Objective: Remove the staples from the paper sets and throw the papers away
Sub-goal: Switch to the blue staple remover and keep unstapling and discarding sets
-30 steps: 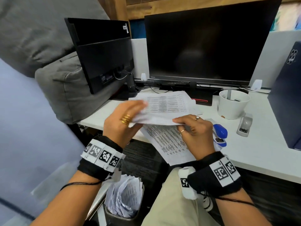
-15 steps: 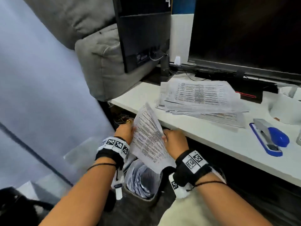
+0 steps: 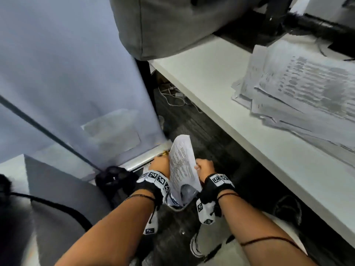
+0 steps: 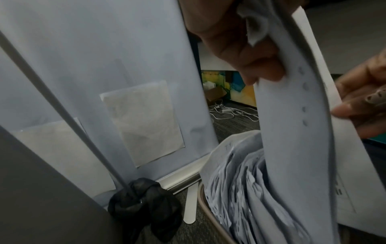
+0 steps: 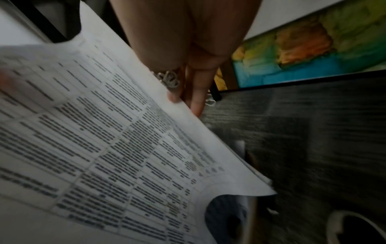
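A set of printed papers (image 3: 181, 166) stands nearly upright between my two hands, below the desk edge. Its lower end dips into the waste bin (image 3: 180, 208), which holds several crumpled sheets (image 4: 240, 189). My left hand (image 3: 160, 165) grips the set's left edge, thumb and fingers (image 4: 240, 49) curled round the paper (image 4: 292, 132). My right hand (image 3: 203, 167) pinches the right edge, its fingers (image 5: 194, 99) behind the printed sheet (image 5: 114, 132). More paper sets (image 3: 299, 87) lie piled on the white desk (image 3: 211, 73).
A pale blue partition (image 3: 76, 73) stands close on the left, with a black knotted bag (image 3: 115, 179) at its foot. White cables (image 3: 172, 95) lie on the dark carpet under the desk. A grey cushion (image 3: 163, 25) sits at the desk's far corner.
Both hands have carried the paper set from the desk down over the bin, and its lower end now enters the bin. The head view has tilted down towards the floor.
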Available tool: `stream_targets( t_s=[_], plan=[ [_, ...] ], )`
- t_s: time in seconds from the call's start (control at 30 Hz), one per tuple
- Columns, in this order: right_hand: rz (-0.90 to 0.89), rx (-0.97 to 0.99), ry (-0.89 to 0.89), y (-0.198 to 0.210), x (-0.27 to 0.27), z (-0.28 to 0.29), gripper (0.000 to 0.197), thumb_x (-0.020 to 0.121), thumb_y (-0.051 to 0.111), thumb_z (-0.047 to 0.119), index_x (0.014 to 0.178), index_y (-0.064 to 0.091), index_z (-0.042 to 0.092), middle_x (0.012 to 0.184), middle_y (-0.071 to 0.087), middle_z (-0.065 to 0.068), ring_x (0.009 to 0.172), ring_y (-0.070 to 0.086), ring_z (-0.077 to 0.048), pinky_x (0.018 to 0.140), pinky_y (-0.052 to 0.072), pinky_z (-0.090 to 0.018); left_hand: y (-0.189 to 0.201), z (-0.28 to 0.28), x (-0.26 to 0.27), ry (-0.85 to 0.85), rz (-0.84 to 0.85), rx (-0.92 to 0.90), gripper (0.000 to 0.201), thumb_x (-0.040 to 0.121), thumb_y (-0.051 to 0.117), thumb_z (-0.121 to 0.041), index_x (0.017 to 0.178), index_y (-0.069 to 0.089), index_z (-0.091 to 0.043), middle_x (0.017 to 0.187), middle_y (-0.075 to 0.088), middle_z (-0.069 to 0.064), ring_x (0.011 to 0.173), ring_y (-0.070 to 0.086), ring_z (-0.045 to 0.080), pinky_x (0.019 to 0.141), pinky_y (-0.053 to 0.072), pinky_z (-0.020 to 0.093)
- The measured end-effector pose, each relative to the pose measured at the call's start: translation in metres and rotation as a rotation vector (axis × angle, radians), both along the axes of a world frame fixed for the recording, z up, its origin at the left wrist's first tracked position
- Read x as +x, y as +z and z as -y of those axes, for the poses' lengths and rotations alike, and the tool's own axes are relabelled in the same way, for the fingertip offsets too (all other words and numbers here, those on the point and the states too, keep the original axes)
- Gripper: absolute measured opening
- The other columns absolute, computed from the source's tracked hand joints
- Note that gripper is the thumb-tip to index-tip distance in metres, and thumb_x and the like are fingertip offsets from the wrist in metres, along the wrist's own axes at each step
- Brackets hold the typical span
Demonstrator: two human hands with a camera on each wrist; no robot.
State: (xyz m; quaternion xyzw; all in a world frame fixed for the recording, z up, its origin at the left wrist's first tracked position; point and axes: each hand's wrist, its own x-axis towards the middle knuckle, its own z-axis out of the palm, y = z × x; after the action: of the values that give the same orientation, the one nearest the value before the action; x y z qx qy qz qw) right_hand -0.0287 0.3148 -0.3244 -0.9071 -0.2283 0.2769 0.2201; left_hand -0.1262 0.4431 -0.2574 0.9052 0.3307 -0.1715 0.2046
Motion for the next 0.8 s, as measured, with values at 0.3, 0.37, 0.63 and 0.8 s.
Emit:
stream_targets(
  t_s=[0.3,0.37,0.63,0.8],
  plan=[
    [0.504,0.241,0.236,-0.059,0.006,-0.006,0.102,0.065,0.050,-0.018,0.147,0.013,0.029,0.156,0.013,-0.006,0.139,0.026,-0.034,0.105,0.034,-0.045,-0.081,0.026,0.003,-0.053,-0.156,-0.007,0.049,0.096,0.031,-0.007,0.143,0.017,-0.008,0.141,0.032,0.014,0.121,0.046,0.035,0.097,0.041,0.045],
    [0.578,0.084,0.405,-0.065,0.007,-0.013,0.094,0.064,0.061,-0.006,0.144,0.026,0.028,0.151,0.030,-0.009,0.135,0.030,-0.042,0.103,0.032,-0.056,-0.099,0.033,0.003,-0.007,-0.142,0.000,0.054,0.096,0.032,-0.009,0.146,0.011,-0.011,0.146,0.025,0.012,0.127,0.037,0.034,0.100,0.039,0.046],
    [0.145,-0.353,0.542,-0.102,0.007,0.010,0.099,0.081,0.065,0.032,0.147,-0.008,0.039,0.158,-0.010,0.005,0.144,-0.010,-0.032,0.115,0.001,-0.053,-0.170,0.056,-0.015,0.194,-0.300,-0.074,0.076,0.095,0.041,-0.042,0.144,-0.017,-0.036,0.156,-0.013,-0.001,0.139,-0.005,0.045,0.107,0.022,0.056],
    [0.132,-0.333,0.485,-0.067,0.003,-0.002,0.080,0.089,0.055,0.028,0.149,0.002,0.033,0.158,0.004,-0.003,0.145,0.004,-0.032,0.115,0.011,-0.048,-0.139,0.033,-0.015,0.124,-0.235,-0.014,0.073,0.093,0.041,-0.046,0.148,-0.006,-0.031,0.156,-0.006,0.006,0.140,0.009,0.035,0.110,0.021,0.045]
  ],
)
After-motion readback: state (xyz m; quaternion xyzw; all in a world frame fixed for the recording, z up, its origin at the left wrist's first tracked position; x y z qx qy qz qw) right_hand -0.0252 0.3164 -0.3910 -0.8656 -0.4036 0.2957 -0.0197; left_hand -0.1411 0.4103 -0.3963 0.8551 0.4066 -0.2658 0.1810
